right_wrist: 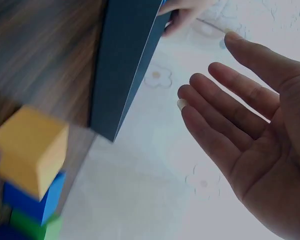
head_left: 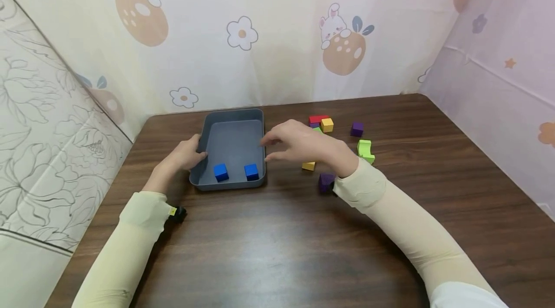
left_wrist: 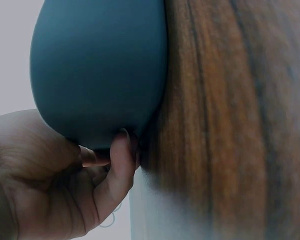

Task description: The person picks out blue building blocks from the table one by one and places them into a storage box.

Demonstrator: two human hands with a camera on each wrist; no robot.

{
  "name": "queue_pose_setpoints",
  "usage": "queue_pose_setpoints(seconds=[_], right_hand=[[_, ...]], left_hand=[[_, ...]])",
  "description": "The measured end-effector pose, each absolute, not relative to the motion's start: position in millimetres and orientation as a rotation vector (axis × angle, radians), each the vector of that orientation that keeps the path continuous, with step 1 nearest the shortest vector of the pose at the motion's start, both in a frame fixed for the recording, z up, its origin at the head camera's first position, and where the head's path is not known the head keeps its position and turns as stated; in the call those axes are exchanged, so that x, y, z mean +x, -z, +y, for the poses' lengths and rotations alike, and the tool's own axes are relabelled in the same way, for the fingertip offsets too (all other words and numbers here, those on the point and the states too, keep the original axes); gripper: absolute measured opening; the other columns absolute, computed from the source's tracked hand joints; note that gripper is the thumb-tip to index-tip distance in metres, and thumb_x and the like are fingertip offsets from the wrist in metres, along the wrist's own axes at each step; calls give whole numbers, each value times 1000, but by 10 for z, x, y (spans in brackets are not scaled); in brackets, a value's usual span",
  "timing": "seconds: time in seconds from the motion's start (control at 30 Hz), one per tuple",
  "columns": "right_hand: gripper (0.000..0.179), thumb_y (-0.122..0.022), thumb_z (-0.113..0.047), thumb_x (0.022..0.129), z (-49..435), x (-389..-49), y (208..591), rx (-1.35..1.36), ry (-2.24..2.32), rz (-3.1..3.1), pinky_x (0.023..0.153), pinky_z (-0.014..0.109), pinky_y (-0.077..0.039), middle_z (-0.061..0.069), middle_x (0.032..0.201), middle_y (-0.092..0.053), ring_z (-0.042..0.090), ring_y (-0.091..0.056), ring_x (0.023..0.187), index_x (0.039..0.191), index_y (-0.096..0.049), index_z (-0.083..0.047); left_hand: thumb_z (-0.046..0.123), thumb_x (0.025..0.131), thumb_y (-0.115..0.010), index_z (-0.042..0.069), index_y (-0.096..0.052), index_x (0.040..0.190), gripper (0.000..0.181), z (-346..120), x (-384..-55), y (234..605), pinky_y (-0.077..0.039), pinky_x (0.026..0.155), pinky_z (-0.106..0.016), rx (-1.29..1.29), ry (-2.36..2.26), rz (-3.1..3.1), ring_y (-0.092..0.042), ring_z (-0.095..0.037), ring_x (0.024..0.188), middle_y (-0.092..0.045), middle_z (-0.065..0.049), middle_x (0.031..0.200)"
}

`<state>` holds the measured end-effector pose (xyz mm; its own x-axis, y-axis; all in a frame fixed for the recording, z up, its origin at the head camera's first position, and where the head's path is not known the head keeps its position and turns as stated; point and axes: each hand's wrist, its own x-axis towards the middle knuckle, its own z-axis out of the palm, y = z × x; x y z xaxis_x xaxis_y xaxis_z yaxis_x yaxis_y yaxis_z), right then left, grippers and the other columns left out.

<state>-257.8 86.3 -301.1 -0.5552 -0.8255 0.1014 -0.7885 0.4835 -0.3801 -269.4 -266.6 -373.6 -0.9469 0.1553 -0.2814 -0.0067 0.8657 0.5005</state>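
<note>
A grey tray [head_left: 234, 140] lies on the table with two blue blocks, a left one [head_left: 220, 172] and a right one [head_left: 251, 172], at its near end. My left hand [head_left: 184, 154] grips the tray's left side, thumb over the rim; the left wrist view shows its fingers against the tray's outer wall [left_wrist: 100, 70]. Just above the tray's right rim hovers my right hand [head_left: 292, 141]. In the right wrist view this hand [right_wrist: 255, 130] has its fingers spread and nothing in them, apart from the tray wall [right_wrist: 122, 65].
Right of the tray lie loose blocks: a red one [head_left: 318, 119], a yellow one [head_left: 327, 125], purple ones [head_left: 357, 129] and a light green curved one [head_left: 365, 151]. My right hand and forearm partly hide others. A patterned curtain [head_left: 282, 57] hangs behind the table [head_left: 260, 250].
</note>
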Motion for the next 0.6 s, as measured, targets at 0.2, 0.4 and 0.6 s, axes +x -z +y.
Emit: queue_pose_setpoints(seconds=[0.2, 0.4, 0.6], right_hand=[[32, -85, -27, 94, 1154, -2615, 3010, -1343, 581, 2655, 97, 38, -58, -3, 117, -76, 18, -70, 109, 122, -78, -12], [35, -83, -29, 95, 1353, -2691, 2935, -1290, 557, 2693, 99, 42, -57, 0, 121, -76, 23, -70, 114, 124, -77, -12], [37, -84, -29, 94, 1483, -2759, 2904, -1157, 557, 2732, 99, 43, -57, 0, 124, -75, 20, -68, 110, 127, -76, -13]], left_hand=[[15, 111, -53, -10, -14, 163, 70, -2665, -2719, 3736, -66, 73, -43, 114, -716, 2723, -61, -51, 125, -33, -44, 157], [14, 111, -53, -11, -12, 163, 71, -2665, -2699, 3738, -66, 73, -43, 120, -713, 2725, -61, -52, 124, -32, -45, 157], [13, 111, -52, -11, -13, 163, 70, -2649, -2689, 3735, -66, 74, -44, 119, -722, 2724, -61, -53, 125, -33, -45, 156]])
